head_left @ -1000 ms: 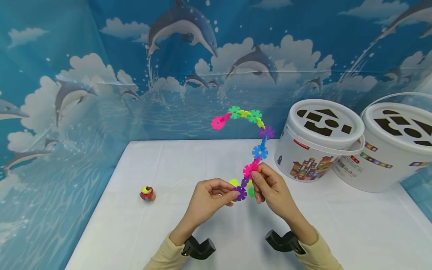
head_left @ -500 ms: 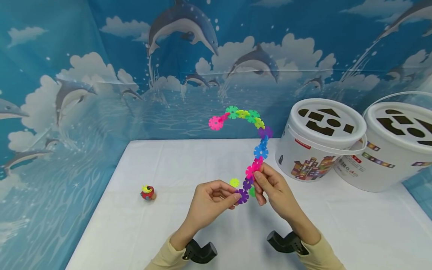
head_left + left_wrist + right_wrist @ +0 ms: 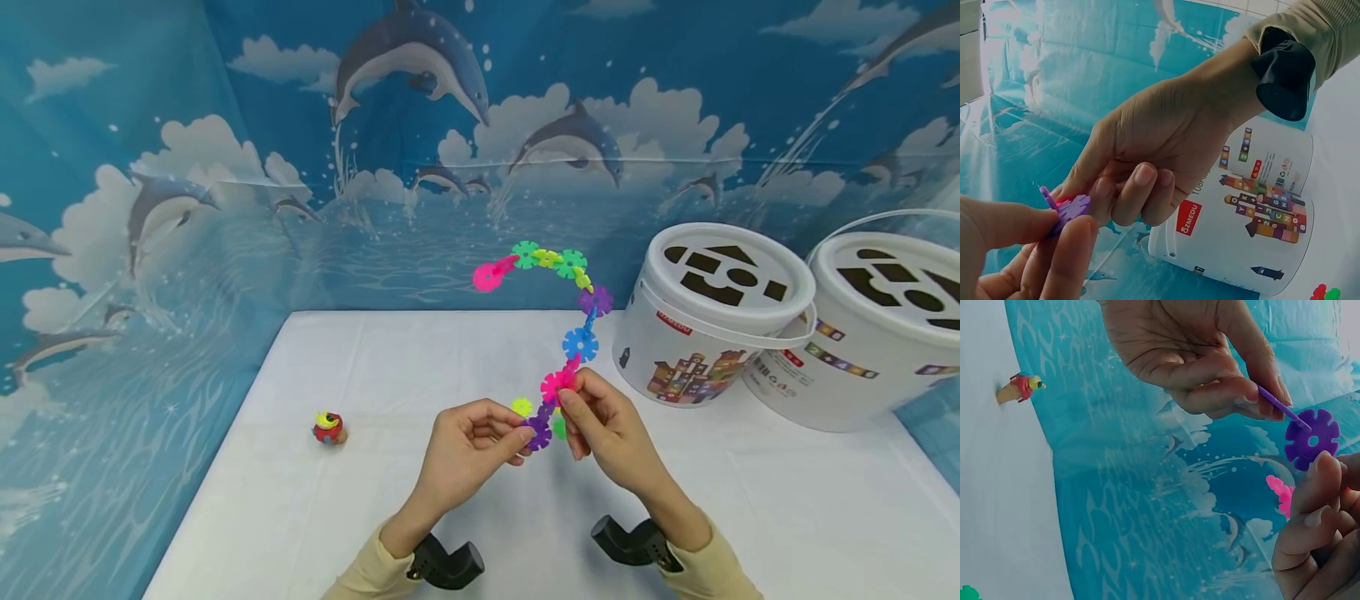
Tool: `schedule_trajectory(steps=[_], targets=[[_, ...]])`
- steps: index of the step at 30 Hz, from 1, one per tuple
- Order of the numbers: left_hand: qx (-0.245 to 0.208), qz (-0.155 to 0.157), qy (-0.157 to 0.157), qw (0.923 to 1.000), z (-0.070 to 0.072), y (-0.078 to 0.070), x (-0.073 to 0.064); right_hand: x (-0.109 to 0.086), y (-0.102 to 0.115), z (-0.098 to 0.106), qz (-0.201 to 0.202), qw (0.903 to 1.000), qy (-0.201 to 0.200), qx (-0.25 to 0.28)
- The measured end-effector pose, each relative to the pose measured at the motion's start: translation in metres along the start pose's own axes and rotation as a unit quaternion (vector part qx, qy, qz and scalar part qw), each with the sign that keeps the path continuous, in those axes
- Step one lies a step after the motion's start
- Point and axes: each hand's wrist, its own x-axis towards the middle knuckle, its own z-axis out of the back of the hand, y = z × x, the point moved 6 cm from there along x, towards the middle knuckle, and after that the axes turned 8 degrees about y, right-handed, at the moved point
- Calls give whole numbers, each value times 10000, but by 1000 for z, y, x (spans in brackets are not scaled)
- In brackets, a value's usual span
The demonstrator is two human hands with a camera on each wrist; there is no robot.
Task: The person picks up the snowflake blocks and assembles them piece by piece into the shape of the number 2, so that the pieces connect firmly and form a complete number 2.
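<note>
A curved chain of slotted plastic discs rises between the hands in the head view. It runs from a pink disc through green and yellow ones, a purple disc and a blue disc down to the hands. My left hand pinches the lowest purple disc between thumb and fingers. My right hand grips the chain at the lower pink disc. In the right wrist view, the left fingers hold one purple disc edge-on, slotted into another purple disc beside the right fingertips.
A loose yellow disc and a green disc lie on the white table behind the hands. A small red and yellow toy figure stands at left. Two white buckets, a nearer one and another, stand at right before a dolphin-print backdrop.
Both hands stay nearly in place and keep their hold. The chain swings slightly left, then back, and its lower purple and pink discs turn a little between the hands.
</note>
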Motion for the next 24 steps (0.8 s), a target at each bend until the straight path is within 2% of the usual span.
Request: schedule_trajectory(steps=[2,7,13,24], targets=[[-97,62,10,9999,1,8,0,-1,1,-1,38,9999,-47,-103],[-244,144,100,9995,2,10,0,-3,2,-2,134,9989,-148,-425],[-272,-90,140,9995,3,8,0,-3,4,-5,265,9980,-217,-536],[-298,-366,-22,9989,2,7,-3,-4,5,-10,184,9974,-308,-630]])
